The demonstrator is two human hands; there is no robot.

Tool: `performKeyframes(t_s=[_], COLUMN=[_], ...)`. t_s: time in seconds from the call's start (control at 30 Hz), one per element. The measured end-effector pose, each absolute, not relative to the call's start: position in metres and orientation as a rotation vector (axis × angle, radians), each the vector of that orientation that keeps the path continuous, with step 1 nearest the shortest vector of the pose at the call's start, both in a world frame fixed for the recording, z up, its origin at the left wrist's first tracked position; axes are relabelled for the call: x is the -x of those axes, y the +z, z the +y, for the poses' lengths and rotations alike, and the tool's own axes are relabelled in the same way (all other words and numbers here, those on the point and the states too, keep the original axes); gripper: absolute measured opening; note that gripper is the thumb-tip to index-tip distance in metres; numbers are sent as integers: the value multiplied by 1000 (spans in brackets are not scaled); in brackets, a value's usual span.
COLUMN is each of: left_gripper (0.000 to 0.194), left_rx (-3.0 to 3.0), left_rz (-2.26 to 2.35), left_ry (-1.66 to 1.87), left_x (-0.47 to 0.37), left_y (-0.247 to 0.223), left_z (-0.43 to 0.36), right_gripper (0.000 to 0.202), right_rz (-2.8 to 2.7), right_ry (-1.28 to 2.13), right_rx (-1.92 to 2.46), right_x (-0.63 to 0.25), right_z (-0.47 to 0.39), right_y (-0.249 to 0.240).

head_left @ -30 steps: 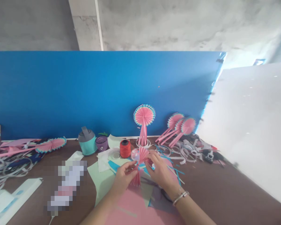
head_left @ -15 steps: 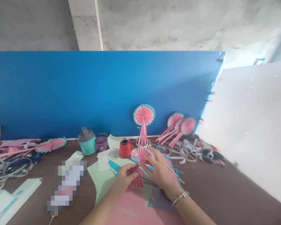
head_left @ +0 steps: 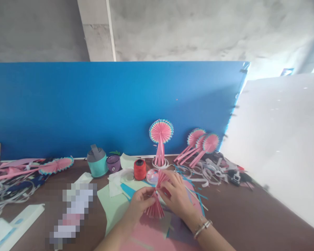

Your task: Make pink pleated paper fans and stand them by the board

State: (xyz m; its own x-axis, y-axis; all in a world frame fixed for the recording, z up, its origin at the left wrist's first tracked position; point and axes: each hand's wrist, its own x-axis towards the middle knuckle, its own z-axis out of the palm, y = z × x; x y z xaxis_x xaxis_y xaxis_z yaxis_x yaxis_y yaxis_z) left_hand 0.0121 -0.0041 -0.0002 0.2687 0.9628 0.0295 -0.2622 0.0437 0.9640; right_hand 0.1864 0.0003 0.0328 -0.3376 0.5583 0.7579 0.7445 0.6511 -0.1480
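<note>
A pleated pink paper (head_left: 156, 208), pinched narrow at its middle and flaring at both ends, is held between my two hands above the sheets. My left hand (head_left: 142, 203) closes thumb and fingers on its left side near the waist. From the right, my right hand (head_left: 174, 190) grips the upper part, its fingers covering some of the folds. Beneath them lie a pink sheet (head_left: 143, 233) and a pale green sheet (head_left: 108, 200). Just beyond, a red thread spool (head_left: 140, 169) stands beside a roll of tape (head_left: 152, 176).
A finished pink rosette (head_left: 161, 131) stands upright against the blue partition (head_left: 107, 104). More rosettes (head_left: 210, 143) lean at right near tangled white strips (head_left: 209, 172). At left are a teal container (head_left: 97, 164), a purple pot (head_left: 113, 163) and a power strip (head_left: 23, 225).
The lower end of the pleated paper has swung slightly right and fans wider. Both hands remain on it. The whole view has shifted slightly, with the scene lower in the picture.
</note>
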Motion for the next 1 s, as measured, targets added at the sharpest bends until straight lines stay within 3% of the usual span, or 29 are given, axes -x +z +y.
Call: performKeyframes(t_s=[0.47, 0.77, 1.0], left_gripper=[40, 38, 37], left_rx=[-1096, -939, -933], left_rz=[786, 783, 767], left_ry=[1139, 1137, 1136], left_x=[-14, -12, -10], left_y=[3, 7, 5], left_z=[-6, -7, -5], right_gripper=[1, 31, 18], right_rz=[-2054, -2062, -2035], right_ry=[-229, -187, -209], right_rx=[1018, 1006, 1050], right_x=[-184, -189, -190], right_z=[-5, -2, 1], right_y=[35, 30, 30])
